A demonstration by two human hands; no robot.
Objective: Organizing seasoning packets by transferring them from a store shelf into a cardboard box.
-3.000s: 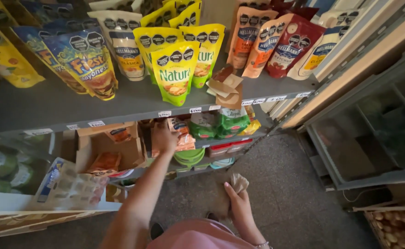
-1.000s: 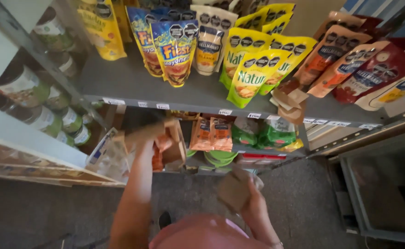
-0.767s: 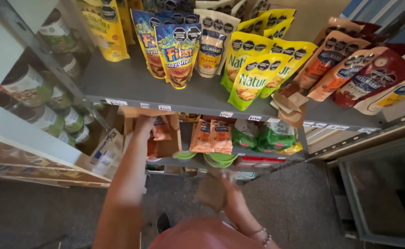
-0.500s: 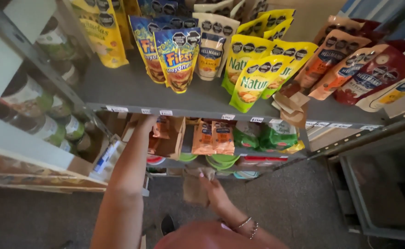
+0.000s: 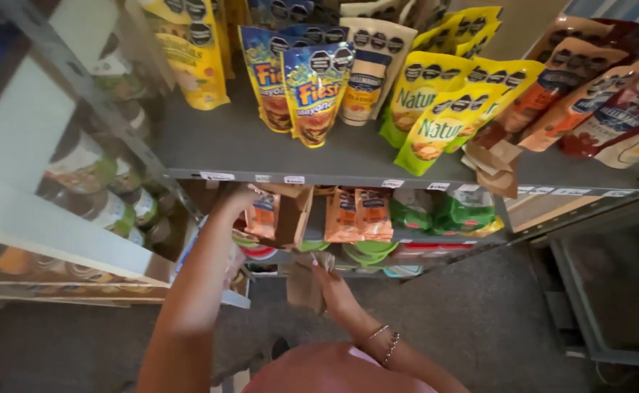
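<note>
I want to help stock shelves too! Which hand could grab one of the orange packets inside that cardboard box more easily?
Probably the left hand: it is already up at the cardboard box on the lower shelf, right beside the orange packet inside. The right hand is lower and busy holding a piece of brown cardboard.

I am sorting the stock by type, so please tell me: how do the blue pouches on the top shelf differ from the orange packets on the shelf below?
The blue pouches are large, blue and yellow, and lean back upright in the open. The orange packets are smaller, orange, and tucked in shadow under the grey shelf. The left hand reaches near the orange packets, not the blue pouches. Both stand in pairs facing front.
</note>
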